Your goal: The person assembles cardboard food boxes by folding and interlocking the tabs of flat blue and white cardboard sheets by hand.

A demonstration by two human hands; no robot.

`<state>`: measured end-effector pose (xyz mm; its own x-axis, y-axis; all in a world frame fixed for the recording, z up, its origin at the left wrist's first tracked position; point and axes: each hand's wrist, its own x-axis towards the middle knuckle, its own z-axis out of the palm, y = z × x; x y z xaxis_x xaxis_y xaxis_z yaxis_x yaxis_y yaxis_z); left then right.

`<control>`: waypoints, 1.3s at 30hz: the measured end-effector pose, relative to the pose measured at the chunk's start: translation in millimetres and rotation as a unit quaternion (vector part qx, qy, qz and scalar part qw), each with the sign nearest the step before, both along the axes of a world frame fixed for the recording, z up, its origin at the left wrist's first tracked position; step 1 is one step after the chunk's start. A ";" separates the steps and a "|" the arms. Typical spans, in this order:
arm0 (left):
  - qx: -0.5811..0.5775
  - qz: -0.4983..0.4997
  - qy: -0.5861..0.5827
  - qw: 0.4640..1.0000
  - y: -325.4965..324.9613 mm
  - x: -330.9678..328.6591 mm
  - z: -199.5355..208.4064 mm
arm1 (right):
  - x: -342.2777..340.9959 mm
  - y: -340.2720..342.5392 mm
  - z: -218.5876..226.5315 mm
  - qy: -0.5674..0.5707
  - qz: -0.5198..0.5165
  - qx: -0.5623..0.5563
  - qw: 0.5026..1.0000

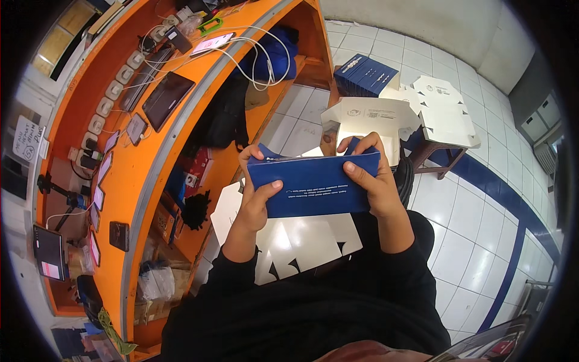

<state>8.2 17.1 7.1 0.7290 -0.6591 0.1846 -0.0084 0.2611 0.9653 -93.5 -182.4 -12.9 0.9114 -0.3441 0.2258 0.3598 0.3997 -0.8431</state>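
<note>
Currently the largest thing in view is the tiled floor (476,259), then the orange desk (145,169) along the left, bearing a dark laptop (169,99), a black phone (119,236) and loops of white cable (268,63) over its edge. Ahead, to the right, a dark stool (455,160) carries flat, die-cut card (449,111), white side up. Just beside it is a row of blue boxes (365,75), with an open white carton (374,114) in front. Across the lap lies a white die-cut sheet (301,244).

The working piece, a blue carton (319,193), is held above that sheet, a broad panel with fine white lettering facing the wearer. Left hand (254,208) at its left end: grip pinching the card, thumb on the panel, fingers over the far edge. Right hand (379,184) at its right end: grip likewise closed on the card, thumb on the face near the upper edge.

Step in hand, as judged: bending the carton's panels into shape. The far side is hidden, so probably a flap is being turned there. Next move seems to call for steady thumbs and an even crease along the upper edge.
</note>
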 end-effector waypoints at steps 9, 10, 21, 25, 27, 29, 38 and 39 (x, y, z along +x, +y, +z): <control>-0.184 -0.058 0.154 0.969 11.1 10.3 -27.3 | -16.2 -16.8 16.8 -0.089 -0.181 -0.277 0.939; -0.142 0.000 0.180 0.973 19.4 21.3 -35.5 | -19.1 -22.7 16.3 -0.114 -0.198 -0.303 0.925; 0.215 -0.203 0.236 0.926 2.0 27.1 -55.8 | -32.3 5.6 36.0 -0.251 -0.072 -0.482 0.836; 0.115 -0.131 0.384 0.907 1.5 33.6 -48.8 | -24.1 -9.3 30.9 -0.292 -0.221 -0.472 0.802; 0.091 -0.107 0.388 0.911 -2.1 38.0 -51.6 | -17.4 -12.3 18.0 -0.271 -0.256 -0.462 0.805; 0.051 -0.122 0.366 0.921 -7.6 40.1 -50.1 | -10.5 -14.7 7.9 -0.230 -0.284 -0.447 0.816; -0.024 -0.078 0.291 0.953 -25.4 51.9 -49.0 | -12.3 -22.3 10.4 0.081 -0.244 -0.298 0.919; -0.011 -0.058 0.274 0.960 -27.9 57.5 -46.7 | -16.7 -31.0 7.6 0.082 -0.245 -0.299 0.919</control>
<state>65.7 -10.8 -39.7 0.6426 -0.7423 -0.1898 0.5287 0.2503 0.8110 -110.3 -213.4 -5.3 0.7188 -0.5809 0.3818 0.2216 -0.3291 -0.9179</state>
